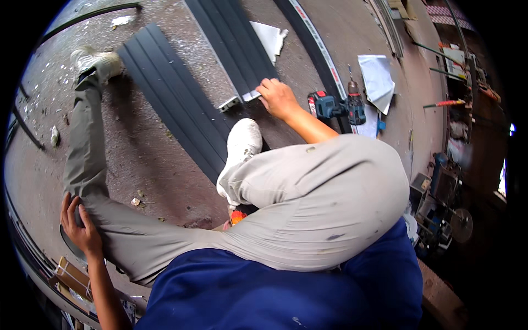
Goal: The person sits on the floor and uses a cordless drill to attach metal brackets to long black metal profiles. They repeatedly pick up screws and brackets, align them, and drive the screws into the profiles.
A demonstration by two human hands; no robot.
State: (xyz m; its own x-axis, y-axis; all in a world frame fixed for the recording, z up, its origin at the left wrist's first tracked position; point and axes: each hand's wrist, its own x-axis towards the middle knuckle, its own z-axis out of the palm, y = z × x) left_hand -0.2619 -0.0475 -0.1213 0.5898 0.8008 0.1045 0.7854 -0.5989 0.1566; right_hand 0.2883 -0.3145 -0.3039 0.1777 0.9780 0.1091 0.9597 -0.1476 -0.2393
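Note:
My right hand is at the near end of a dark grey ribbed metal panel, its fingers closed on a short silvery metal profile. That piece lies across the panel's end; part of it is under my fingers. My left hand rests on my left leg near the knee, fingers apart. A dark patch shows by its thumb, too unclear to name. A second dark ribbed panel lies to the left, running under my right shoe. A blue and black cordless drill lies right of my right hand.
A long dark strip with a printed light band runs past the drill. White sheets and a torn white piece lie nearby. Debris dots the floor. Machinery stands at the right; a cardboard box is at lower left.

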